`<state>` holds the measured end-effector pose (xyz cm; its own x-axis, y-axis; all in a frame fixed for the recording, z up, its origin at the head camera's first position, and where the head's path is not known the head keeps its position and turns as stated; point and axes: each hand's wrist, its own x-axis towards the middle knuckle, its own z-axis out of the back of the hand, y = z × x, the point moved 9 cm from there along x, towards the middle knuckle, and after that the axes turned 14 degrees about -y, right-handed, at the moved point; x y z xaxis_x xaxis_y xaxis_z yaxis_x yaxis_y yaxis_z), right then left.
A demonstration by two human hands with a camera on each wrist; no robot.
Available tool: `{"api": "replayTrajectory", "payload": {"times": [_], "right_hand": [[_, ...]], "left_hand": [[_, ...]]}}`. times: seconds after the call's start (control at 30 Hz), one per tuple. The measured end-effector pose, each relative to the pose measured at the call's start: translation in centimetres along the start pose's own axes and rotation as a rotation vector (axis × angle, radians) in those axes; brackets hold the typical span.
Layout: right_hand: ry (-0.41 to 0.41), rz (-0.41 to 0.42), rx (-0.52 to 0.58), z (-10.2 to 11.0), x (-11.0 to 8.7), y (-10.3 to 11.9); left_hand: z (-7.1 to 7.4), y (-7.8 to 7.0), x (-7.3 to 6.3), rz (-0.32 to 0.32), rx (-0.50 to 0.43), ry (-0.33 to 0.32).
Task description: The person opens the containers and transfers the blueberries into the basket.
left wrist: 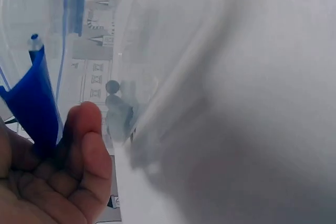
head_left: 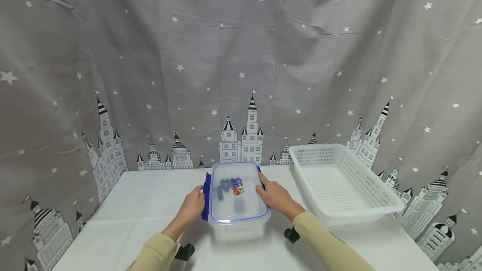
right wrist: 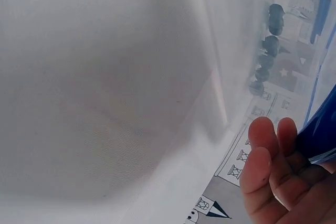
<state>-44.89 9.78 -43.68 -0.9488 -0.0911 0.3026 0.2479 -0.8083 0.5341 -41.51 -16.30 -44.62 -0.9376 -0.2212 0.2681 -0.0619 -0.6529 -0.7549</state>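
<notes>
A clear plastic food container (head_left: 241, 231) with a clear blue-edged lid (head_left: 248, 210) is between my hands on the white table. Through it show several dark, round, berry-like things (head_left: 225, 185), blurred by the plastic. On the lid is a colourful label (head_left: 237, 187). My left hand (head_left: 193, 205) grips the blue side latch (head_left: 206, 195), which sticks outward in the left wrist view. Opposite it, my right hand (head_left: 278, 195) holds the other blue latch (right wrist: 323, 127), its fingers curled beneath it in the right wrist view. My palm partly hides that latch from the head view.
To the right stands a white perforated plastic basket (head_left: 339, 187), close to my right forearm. A grey curtain (head_left: 241, 53) printed with stars and castles hangs behind the white table (head_left: 150, 204).
</notes>
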Motion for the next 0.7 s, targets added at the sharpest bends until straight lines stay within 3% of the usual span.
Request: {"api": "replayTrajectory", "payload": {"times": [0.33,0.5,0.7], "right_hand": [[-0.003,-0.005,0.000,-0.2,-0.1,0.0],[0.005,-0.026,0.012,-0.3,-0.4,-0.1],[0.003,-0.027,0.002,-0.2,-0.3,-0.2]], "left_hand": [[1.1,-0.3,0.5,-0.029,0.134,-0.099],[1.0,-2.1,0.4,-0.065,0.111,-0.123],[-0.2,-3.2,-0.1,-0.071,0.075,-0.094]]}}
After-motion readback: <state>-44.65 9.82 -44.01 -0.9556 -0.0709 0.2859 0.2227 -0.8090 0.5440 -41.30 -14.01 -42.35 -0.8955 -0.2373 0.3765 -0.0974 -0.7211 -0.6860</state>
